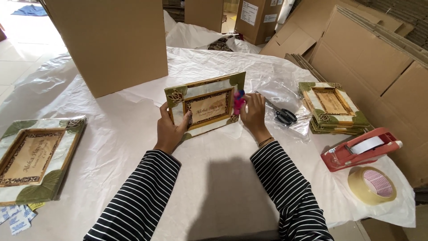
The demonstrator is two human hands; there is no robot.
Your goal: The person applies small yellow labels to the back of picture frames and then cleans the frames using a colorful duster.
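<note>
The picture frame (206, 106) was held tilted upright above the paper-covered counter (223, 178). The left hand (170, 129) was closed around its left edge, and the right hand (254, 115) pressed a pink tool (239, 101) to its right edge. A firm left grip would have steadied that work best.

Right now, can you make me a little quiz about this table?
1. True or false: the left hand holds the frame upright.
2. What lies nearest the scissors? A) clear bag B) tape roll C) big box
3. What colour is the small thing in the right hand?

Key: 1 true. 2 A. 3 pink, with a blue top.
</note>
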